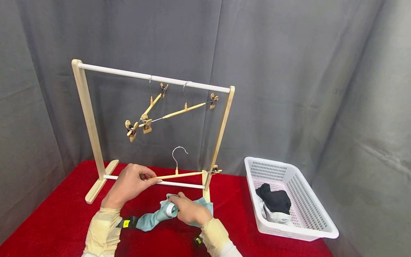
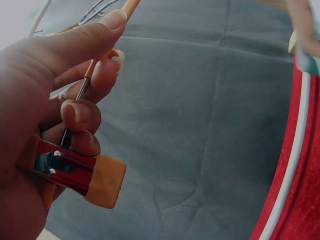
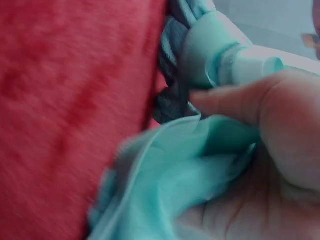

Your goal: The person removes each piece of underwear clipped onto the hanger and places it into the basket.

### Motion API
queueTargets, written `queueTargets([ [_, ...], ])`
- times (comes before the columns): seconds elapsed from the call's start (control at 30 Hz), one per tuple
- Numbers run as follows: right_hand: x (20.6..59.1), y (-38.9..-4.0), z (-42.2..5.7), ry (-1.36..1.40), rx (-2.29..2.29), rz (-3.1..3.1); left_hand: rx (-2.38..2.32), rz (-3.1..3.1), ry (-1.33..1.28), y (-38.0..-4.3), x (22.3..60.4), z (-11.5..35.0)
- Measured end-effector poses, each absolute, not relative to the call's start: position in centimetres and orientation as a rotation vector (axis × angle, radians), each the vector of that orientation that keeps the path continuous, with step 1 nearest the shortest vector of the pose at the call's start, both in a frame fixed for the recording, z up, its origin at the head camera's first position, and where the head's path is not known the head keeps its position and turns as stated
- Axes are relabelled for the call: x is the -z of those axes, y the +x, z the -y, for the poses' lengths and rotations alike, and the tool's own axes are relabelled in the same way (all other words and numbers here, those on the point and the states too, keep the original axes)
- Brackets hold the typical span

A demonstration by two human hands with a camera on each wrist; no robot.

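My left hand (image 1: 130,184) pinches the left part of a wooden clip hanger (image 1: 192,175), thumb on top. The hanger's metal hook points up, and one clip (image 1: 216,170) shows at its right end. In the left wrist view the other clip (image 2: 106,181) sits beside my palm, below my curled fingers. Lower and to the right, my right hand (image 1: 192,210) grips a light teal garment (image 1: 151,220) with a white band (image 1: 169,209). The garment is bunched close over the red cloth. Its folds (image 3: 150,185) fill the right wrist view under my thumb.
A small wooden rack (image 1: 87,117) with white bars stands behind my hands. Two clip hangers (image 1: 183,112) hang from its top bar. At the right, a white plastic basket (image 1: 316,208) contains black cloth (image 1: 276,200) and white cloth (image 1: 278,217). Red cloth (image 1: 48,214) covers the table.
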State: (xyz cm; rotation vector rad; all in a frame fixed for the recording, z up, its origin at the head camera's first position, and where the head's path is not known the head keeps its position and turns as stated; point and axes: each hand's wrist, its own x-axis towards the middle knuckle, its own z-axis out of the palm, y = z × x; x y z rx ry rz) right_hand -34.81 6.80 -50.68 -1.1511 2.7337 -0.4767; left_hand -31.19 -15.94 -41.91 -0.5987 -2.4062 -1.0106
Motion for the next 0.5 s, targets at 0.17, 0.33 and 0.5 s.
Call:
queueTargets([
  [0.17, 49.5, -35.3, -8.0, -1.185, 0.572, -2.779, 1.015, 2.423, -0.582, -31.2, 41.8, 16.0],
  [0.33, 49.1, -35.9, -9.0, -1.347, 0.671, -2.841, 1.012, 2.430, -0.586, -31.1, 41.8, 16.0],
  [0.5, 49.0, -36.5, -9.8, -1.361, 0.768, -2.853, 1.011, 2.416, -0.597, -31.2, 41.9, 16.0],
])
